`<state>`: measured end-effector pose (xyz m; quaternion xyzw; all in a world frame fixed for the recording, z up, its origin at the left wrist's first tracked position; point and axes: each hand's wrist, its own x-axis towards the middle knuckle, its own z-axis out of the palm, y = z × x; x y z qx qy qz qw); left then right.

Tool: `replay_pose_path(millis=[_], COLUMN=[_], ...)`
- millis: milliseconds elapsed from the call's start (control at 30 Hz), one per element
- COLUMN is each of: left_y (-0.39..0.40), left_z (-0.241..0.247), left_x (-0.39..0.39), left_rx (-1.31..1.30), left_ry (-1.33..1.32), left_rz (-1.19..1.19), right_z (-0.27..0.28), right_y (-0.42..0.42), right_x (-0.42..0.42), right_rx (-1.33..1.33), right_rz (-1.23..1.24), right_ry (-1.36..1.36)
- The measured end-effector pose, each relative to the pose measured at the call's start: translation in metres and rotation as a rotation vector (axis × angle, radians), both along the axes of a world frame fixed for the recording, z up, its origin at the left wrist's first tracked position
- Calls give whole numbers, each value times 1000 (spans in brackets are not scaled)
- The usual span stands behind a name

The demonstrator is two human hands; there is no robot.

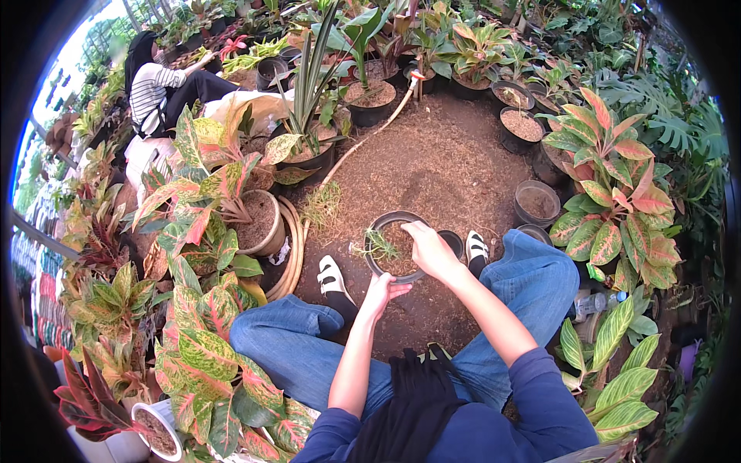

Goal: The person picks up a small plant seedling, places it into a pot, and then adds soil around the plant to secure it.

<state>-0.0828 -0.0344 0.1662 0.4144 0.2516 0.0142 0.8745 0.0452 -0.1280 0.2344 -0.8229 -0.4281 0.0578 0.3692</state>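
Between my feet is a round black plastic pot (377, 268) with brown potting mix (405, 263) inside. A small green seedling with thin leaves (380, 244) leans over its left side. My left hand (383, 294) grips the near rim, thumb up and fingers spread beneath. My right hand (433, 250) reaches over the right part of the pot, its fingertips bent down at the mix near the far rim. Whether those fingers pinch anything is hidden by the hand. Just right of the pot sits a smaller black pot (451, 242), partly covered by my right hand.
A beige hose (370, 138) runs from a tap (415, 77) to a coil (294, 254) on the left. Potted aglaonemas (622, 185) flank both sides. Nested pots (537, 202) stand by my right knee. Another person (151, 87) sits at the upper left.
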Motion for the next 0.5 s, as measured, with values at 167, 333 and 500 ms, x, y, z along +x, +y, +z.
replay_pose_path(millis=[167, 333, 500], left_y=[-7, -9, -11], left_z=[3, 9, 9], left_x=[2, 0, -3], left_rx=[129, 85, 125], left_ry=[63, 49, 42], left_rz=[-36, -57, -68], right_z=[-23, -46, -38], right_y=[10, 13, 17], right_x=[21, 24, 21], right_rx=[387, 233, 374], right_rz=[-101, -144, -136], right_ry=[926, 856, 885])
